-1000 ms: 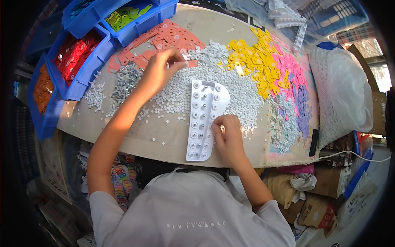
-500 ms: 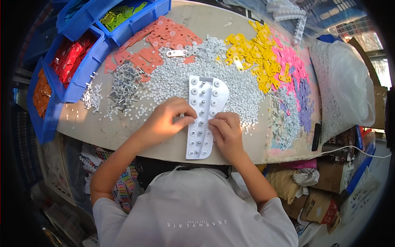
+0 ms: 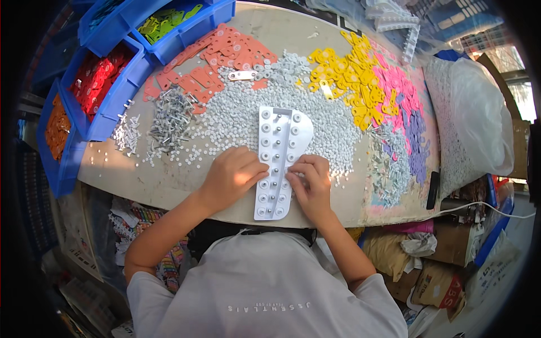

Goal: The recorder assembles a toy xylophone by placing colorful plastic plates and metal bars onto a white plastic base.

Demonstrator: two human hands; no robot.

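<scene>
Both hands in on the long white plastic tray with the rounded bulge [image 3: 305, 132], one of it, set at the middle of the desk's near edge [image 3: 169, 186] and pointing away from me! My left hand [image 3: 234, 177] is bunched at the tray's left side, thumb and fingertips narrowed together; whether a small part sits between them, I can't tell. My right hand [image 3: 311, 181] is curled at the opposite side, thumb close to the index finger, and its grip is unclear too. Count it down: eight shiny round metal studs [image 3: 275, 170] along the central channel, and white round plastic caps [image 3: 262, 198] flanking them, seven showing on each side, fingers covering part of the rows. Beyond, a broad heap of tiny white plastic discs [image 3: 332, 132], far too many to number! Four piles of flat plastic tabs: coral [image 3: 239, 48] toward the far edge, then yellow [image 3: 360, 84], pink [image 3: 397, 84] and purple [image 3: 417, 149] down the right. Two silver strips [image 3: 242, 75], one by the coral, one on the yellow. Four blue plastic bins [image 3: 115, 104] at the far left corner, holding blue, lime, red and orange pieces. Writing? Pale lettering, upside down, crosses my grey fabric shirt [image 3: 265, 276], and a brown sack with a red panel [image 3: 437, 287], below the desk's right side, carries print.
</scene>
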